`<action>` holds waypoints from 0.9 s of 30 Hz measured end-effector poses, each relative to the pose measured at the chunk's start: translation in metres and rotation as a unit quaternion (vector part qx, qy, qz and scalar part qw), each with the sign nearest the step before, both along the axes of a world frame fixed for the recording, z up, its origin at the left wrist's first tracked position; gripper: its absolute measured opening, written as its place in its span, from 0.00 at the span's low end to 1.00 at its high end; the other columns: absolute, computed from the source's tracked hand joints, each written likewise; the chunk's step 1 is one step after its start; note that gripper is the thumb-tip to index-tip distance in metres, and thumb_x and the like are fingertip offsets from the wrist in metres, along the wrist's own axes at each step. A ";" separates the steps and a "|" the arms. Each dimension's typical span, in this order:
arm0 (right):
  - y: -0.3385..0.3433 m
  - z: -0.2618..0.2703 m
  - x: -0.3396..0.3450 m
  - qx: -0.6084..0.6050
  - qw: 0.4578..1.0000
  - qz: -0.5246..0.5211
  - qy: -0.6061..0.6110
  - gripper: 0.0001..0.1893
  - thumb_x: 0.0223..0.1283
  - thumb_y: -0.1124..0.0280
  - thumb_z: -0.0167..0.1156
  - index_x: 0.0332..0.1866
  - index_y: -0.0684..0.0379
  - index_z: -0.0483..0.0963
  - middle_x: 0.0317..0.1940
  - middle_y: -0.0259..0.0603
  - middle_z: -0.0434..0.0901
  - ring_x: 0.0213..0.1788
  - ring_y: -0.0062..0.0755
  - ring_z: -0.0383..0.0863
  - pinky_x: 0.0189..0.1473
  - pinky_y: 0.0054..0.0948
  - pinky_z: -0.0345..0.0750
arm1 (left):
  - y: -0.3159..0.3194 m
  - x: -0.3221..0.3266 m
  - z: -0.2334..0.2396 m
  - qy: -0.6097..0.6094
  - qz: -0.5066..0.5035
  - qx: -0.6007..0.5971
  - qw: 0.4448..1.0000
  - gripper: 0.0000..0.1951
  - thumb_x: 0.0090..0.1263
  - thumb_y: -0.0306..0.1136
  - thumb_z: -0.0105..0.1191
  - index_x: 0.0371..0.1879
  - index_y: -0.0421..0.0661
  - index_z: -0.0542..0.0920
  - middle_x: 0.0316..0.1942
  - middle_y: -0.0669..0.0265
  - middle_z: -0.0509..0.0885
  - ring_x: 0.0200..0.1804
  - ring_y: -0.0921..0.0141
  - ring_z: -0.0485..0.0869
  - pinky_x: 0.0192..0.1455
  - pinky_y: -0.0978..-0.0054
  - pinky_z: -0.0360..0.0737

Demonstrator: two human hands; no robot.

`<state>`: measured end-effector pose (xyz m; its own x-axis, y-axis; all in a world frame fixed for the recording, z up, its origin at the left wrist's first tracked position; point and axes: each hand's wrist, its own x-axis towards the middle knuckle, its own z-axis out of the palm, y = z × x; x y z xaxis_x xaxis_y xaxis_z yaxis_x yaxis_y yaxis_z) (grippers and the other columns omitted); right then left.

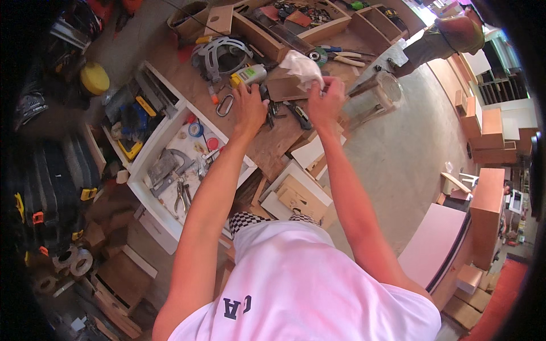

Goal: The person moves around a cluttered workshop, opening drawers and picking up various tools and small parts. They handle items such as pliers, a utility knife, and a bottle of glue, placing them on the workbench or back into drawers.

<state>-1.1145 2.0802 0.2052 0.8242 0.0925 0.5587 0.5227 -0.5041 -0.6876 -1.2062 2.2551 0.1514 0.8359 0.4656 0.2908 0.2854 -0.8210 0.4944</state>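
My right hand grips a crumpled white cloth or tissue above the right side of the wooden workbench. My left hand reaches over the bench, fingers bent down beside a yellow-and-grey container; whether they hold anything is hidden. Close to that thumb lie dark hex keys. A utility knife rests between the two hands. Left of my left hand is a metal carabiner. Grey headgear straps sit behind the container. Pliers and a green-edged abrasive disc lie beyond the cloth.
A white drawer at left holds pliers, a clamp and blue tape. Wooden trays of small parts line the bench's back. A round stool stands at right, near another person. Black cases stand at far left.
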 end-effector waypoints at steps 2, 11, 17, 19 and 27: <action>-0.013 0.001 0.008 0.004 0.999 -0.034 0.026 0.11 0.67 0.74 0.66 0.50 0.67 0.75 0.44 0.55 0.79 0.48 0.59 0.80 0.51 0.52 0.76 | 0.008 0.003 -0.009 -0.010 0.004 0.007 1.000 0.22 0.65 0.34 0.76 0.55 0.42 0.84 0.59 0.50 0.77 0.64 0.47 0.75 0.66 0.49 0.77; -0.034 -0.022 0.025 -0.115 0.981 0.141 0.064 0.27 0.66 0.64 0.76 0.65 0.62 0.77 0.58 0.59 0.85 0.64 0.59 0.85 0.62 0.48 0.82 | 0.009 -0.037 -0.009 -0.085 -0.022 -0.155 0.984 0.17 0.67 0.29 0.75 0.51 0.39 0.85 0.58 0.55 0.79 0.55 0.55 0.84 0.59 0.57 0.83; 0.002 -0.064 -0.061 0.220 0.767 0.299 0.524 0.28 0.79 0.53 0.68 0.70 0.64 0.73 0.54 0.47 0.85 0.56 0.34 0.87 0.51 0.37 0.87 | -0.003 -0.054 0.017 -0.039 -0.179 -0.365 0.913 0.19 0.66 0.24 0.73 0.54 0.38 0.84 0.57 0.60 0.81 0.50 0.68 0.90 0.52 0.69 0.89; 0.008 -0.066 -0.065 0.242 0.751 0.259 0.557 0.29 0.80 0.52 0.67 0.70 0.65 0.73 0.53 0.45 0.84 0.51 0.31 0.88 0.46 0.34 0.88 | -0.003 -0.047 0.032 0.007 -0.198 -0.431 0.880 0.19 0.66 0.23 0.70 0.56 0.39 0.83 0.55 0.61 0.81 0.51 0.69 0.91 0.54 0.70 0.90; 0.058 -0.068 -0.001 0.172 0.918 0.017 0.358 0.29 0.71 0.55 0.74 0.65 0.67 0.76 0.41 0.43 0.85 0.34 0.26 0.84 0.39 0.31 0.83 | 0.100 0.032 0.025 -0.041 -0.193 0.115 0.974 0.29 0.61 0.35 0.69 0.63 0.41 0.82 0.61 0.45 0.83 0.68 0.44 0.78 0.72 0.48 0.76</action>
